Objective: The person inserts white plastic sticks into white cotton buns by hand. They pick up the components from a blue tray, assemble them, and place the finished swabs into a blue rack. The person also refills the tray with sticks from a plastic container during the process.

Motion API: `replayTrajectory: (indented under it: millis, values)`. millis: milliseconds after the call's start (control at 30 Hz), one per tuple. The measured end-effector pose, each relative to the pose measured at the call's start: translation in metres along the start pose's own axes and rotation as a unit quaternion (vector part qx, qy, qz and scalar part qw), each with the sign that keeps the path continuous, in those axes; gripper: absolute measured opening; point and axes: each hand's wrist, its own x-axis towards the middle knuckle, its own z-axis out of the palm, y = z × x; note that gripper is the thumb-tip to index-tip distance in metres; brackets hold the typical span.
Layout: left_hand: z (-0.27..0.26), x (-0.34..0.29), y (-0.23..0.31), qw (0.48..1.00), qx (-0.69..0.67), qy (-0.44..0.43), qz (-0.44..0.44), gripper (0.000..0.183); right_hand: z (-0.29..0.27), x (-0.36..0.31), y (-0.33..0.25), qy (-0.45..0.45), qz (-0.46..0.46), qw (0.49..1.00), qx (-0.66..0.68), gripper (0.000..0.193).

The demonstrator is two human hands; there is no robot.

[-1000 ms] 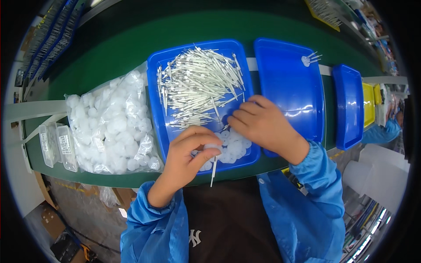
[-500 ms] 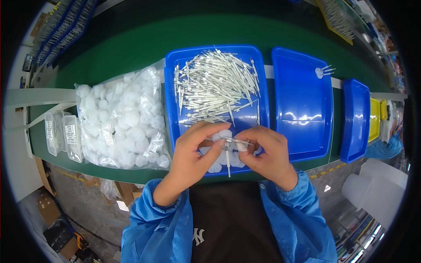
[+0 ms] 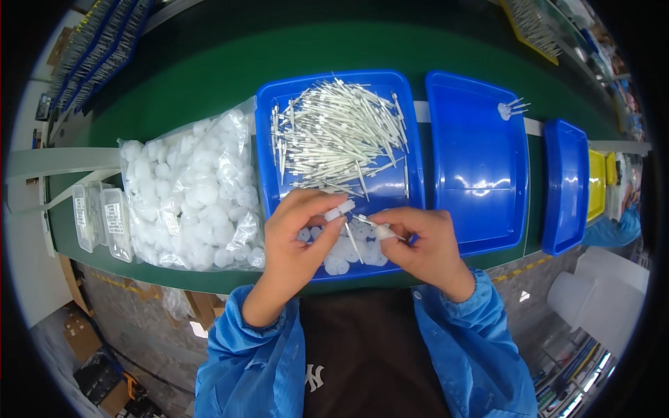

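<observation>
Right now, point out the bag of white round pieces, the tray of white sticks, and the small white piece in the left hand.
bag of white round pieces (image 3: 188, 195), head view, middle of the clear bag.
tray of white sticks (image 3: 268, 181), head view, its left wall.
small white piece (image 3: 340, 209), head view, its middle, at the left hand's fingertips.

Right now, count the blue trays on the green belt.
3. One blue tray under the hands holds white sticks and round white pieces; a second tray lies to its right, a third tray farther right. More may be hidden.
</observation>
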Motion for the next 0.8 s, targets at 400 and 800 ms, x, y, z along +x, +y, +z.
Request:
replayTrajectory:
  millis: [400, 800]
  values:
    - [-0.002, 0.003, 0.007, 0.983, 0.156, -0.044, 0.086, 0.043, 0.016, 0.003, 0.002, 0.027, -0.013, 0.998, -0.061, 0.017]
    - [-0.002, -0.003, 0.02, 0.961, 0.244, -0.036, 0.122, 0.042, 0.021, 0.005, 0.006, 0.095, -0.25, 0.915, -0.301, 0.019]
